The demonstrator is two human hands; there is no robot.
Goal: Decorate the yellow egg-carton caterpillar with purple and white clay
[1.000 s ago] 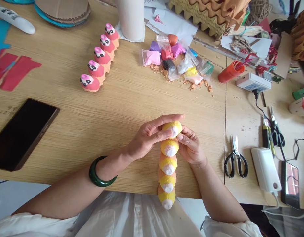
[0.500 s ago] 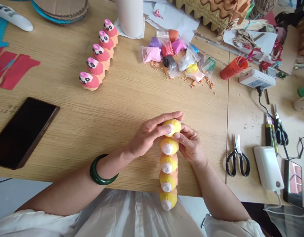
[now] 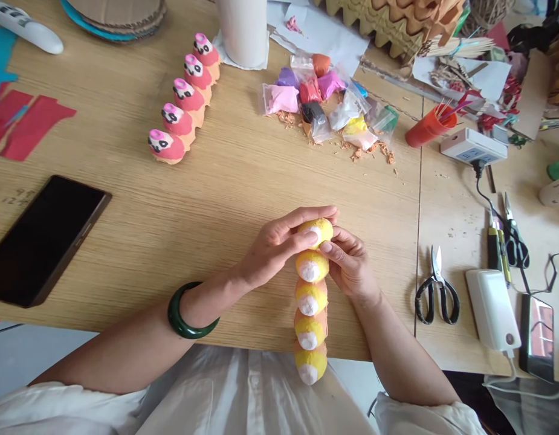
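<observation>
A strip of egg-carton cups (image 3: 311, 300), coloured yellow with a white patch on each cup, runs from my hands down past the table's front edge. My left hand (image 3: 279, 244) grips its far cup, with the thumb pressed on the white patch and the fingers along the far side. From the right, my right hand (image 3: 352, 260) holds the same end between thumb and fingers; some fingertips are hidden behind the cup. A second egg-carton strip (image 3: 185, 106), pink-red with faces and pink rings, stands farther back on the left.
Bags of coloured clay (image 3: 319, 96) lie at the back among orange crumbs. Scissors (image 3: 437, 287), a white power bank (image 3: 493, 309) and an orange cup (image 3: 431, 127) are to the right. On the left lie a phone (image 3: 46, 238) and red pieces (image 3: 34, 127). Egg trays (image 3: 392, 27) are stacked behind.
Both hands keep their hold on the yellow strip almost unmoved. The whole view has shifted very slightly.
</observation>
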